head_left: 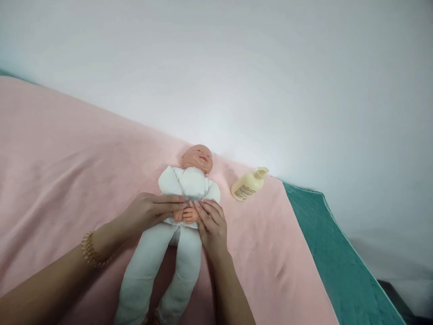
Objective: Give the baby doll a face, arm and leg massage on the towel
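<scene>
A baby doll (192, 180) in a white top and trousers lies on its back, its head pointing away from me. Its small hands (190, 215) rest together over its belly. From the left, my left hand (149, 210) is closed on one of the doll's arms near the wrist, its thumb hidden beneath. My right hand (214, 225) wraps around the doll's other arm, fingertips close to the small hands. Both sets of my fingers are pressed together and nearly meet over the belly. A beaded bracelet (89, 249) circles my left wrist.
A pale yellow pump bottle (248, 185) with a printed label leans to the right of the doll. Pink cloth (84, 153) with wrinkles lies beneath everything. Green cover (324, 243) shows along the right edge, and a white wall (237, 67) rises behind.
</scene>
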The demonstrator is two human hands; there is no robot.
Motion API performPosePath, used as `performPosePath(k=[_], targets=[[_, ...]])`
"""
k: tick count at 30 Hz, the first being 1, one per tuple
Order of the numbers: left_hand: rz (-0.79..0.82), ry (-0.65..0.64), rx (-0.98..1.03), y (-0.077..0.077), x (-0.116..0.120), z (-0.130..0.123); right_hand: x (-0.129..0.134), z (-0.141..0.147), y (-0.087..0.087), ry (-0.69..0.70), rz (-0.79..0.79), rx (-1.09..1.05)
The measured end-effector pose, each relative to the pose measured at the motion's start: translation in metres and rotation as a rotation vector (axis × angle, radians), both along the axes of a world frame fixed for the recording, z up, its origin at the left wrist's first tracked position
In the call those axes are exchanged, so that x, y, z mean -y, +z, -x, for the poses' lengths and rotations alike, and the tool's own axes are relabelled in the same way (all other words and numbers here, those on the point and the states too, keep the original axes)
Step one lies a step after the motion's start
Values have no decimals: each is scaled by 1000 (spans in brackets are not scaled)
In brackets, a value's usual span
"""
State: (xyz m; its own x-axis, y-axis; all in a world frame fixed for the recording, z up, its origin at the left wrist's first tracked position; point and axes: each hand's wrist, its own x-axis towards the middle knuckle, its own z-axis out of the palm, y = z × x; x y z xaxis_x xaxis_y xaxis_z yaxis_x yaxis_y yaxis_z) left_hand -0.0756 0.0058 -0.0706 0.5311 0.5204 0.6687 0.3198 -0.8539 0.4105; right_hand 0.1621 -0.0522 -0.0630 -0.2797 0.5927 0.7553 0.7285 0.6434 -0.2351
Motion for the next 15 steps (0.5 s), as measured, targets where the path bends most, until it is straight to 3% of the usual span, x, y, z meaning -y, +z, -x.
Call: performPosePath(k=[9, 12, 15], targets=[[113, -37, 22, -3, -1, 0, 3, -1, 1, -23, 4, -22], [277, -10, 184, 7, 1, 0, 4, -3, 5, -118, 122, -323], [519, 201, 448, 24, 4, 0, 3, -7, 14, -241, 251, -821]])
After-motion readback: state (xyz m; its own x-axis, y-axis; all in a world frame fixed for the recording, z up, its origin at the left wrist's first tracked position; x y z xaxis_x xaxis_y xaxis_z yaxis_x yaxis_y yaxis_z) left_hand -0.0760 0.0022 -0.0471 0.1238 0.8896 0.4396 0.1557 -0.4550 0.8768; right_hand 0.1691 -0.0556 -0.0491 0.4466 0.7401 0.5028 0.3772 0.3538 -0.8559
